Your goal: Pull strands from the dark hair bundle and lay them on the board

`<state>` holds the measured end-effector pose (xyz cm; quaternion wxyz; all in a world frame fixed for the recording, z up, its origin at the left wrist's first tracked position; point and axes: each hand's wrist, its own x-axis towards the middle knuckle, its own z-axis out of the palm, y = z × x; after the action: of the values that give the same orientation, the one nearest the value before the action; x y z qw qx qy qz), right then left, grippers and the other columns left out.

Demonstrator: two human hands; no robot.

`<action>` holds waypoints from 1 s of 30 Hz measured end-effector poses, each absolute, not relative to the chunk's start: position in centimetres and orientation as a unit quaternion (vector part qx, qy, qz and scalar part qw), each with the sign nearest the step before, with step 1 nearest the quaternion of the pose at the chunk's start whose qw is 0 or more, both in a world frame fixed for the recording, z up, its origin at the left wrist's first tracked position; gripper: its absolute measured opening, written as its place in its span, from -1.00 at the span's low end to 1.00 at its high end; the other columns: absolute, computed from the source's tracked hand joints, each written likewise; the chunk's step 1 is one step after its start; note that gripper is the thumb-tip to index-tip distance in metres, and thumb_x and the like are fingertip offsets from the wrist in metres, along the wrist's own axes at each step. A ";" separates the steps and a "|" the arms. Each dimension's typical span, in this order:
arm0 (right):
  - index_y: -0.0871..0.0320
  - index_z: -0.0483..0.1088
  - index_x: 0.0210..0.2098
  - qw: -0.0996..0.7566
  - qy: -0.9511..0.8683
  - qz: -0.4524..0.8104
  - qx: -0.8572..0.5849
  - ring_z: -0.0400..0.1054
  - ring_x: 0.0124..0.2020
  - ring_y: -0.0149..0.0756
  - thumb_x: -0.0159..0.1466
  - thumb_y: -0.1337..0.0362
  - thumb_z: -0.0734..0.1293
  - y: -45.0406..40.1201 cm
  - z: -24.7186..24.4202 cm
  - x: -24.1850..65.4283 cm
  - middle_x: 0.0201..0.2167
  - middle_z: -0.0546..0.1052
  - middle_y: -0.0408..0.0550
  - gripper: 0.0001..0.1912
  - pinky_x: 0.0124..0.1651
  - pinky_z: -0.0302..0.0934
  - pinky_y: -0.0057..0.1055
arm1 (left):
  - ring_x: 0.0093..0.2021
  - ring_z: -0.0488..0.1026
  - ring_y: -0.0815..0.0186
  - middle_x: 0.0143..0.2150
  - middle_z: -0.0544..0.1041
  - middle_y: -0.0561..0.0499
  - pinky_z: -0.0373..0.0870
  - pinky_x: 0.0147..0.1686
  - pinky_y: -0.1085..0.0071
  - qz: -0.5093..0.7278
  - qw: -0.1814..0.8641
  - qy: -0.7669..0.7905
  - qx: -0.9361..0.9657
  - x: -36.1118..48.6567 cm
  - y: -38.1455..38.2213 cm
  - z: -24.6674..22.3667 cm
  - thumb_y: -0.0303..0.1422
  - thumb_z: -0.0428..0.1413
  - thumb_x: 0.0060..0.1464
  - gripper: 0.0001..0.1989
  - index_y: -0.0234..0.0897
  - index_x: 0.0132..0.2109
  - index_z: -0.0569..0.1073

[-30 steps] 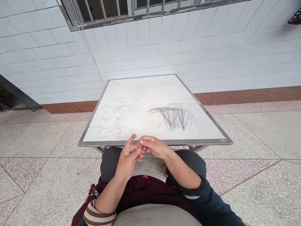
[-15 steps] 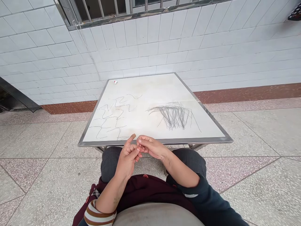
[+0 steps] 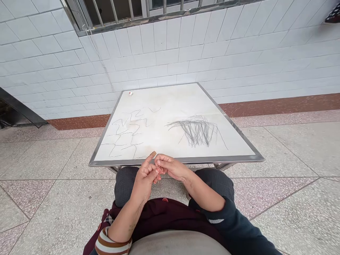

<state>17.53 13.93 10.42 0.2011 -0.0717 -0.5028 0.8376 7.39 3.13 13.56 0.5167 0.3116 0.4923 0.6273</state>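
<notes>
Just off the bench's (image 3: 175,101) near edge, left hand (image 3: 143,179) and right hand (image 3: 174,168) meet, grip pinched on a thin strand (image 3: 158,181), likely to steady it

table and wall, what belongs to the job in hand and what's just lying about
Likely in use:
left hand
right hand
thin strand at their fingertips
dark strand pile
loose strands
table

Seemingly idle:
small white item
wall cord

The tabletop (image 3: 172,101) is white with a grey edge (image 3: 228,159), the strands (image 3: 198,122) dark, the cuff (image 3: 113,245) striped brown and white, the coat (image 3: 164,212) maroon, and the floor (image 3: 71,209) speckled grey and pink.
</notes>
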 end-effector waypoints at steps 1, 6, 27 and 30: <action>0.18 0.26 -0.40 0.199 -0.504 0.837 -0.072 0.24 -0.60 -0.49 0.20 0.05 0.33 13.9 10.3 17.5 -0.59 0.34 -0.25 -0.69 -0.50 0.00 -0.52 | -0.53 0.29 0.48 -0.48 0.43 0.11 0.10 -0.56 0.56 0.627 0.518 0.492 0.312 7.4 3.1 13.5 -0.34 0.20 0.02 -0.39 -0.17 0.21 0.23; 0.17 0.30 -0.32 0.231 -0.529 0.810 -0.102 0.24 -0.55 -0.48 0.24 0.07 0.29 13.7 9.9 16.9 -0.58 0.32 -0.25 -0.74 -0.45 0.05 -0.50 | -0.52 0.29 0.47 -0.48 0.44 0.11 0.14 -0.54 0.56 0.650 0.487 0.498 0.303 7.1 3.3 13.6 -0.34 0.20 0.01 -0.36 -0.17 0.23 0.20; 0.17 0.40 -0.29 0.302 -0.510 0.802 -0.074 0.33 -0.43 -0.44 0.22 0.18 0.33 11.6 10.1 15.8 -0.40 0.44 -0.13 -0.82 -0.40 0.24 -0.46 | -0.42 0.41 0.45 -0.23 0.48 0.01 0.37 -0.39 0.49 0.742 0.328 0.520 0.266 5.3 3.1 14.9 -0.34 0.19 0.02 -0.38 -0.10 0.22 0.21; 0.18 0.40 -0.30 0.290 -0.507 0.809 -0.071 0.32 -0.45 -0.47 0.23 0.19 0.32 11.6 10.1 15.8 -0.39 0.45 -0.12 -0.83 -0.41 0.23 -0.48 | -0.40 0.41 0.44 -0.30 0.48 0.03 0.37 -0.38 0.50 0.748 0.320 0.518 0.264 4.9 3.2 15.1 -0.33 0.18 0.03 -0.45 -0.16 0.18 0.28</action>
<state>15.81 11.62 10.12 0.2902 -0.0714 -0.5066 0.8087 4.94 3.17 15.07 0.3204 0.2636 0.5181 0.7479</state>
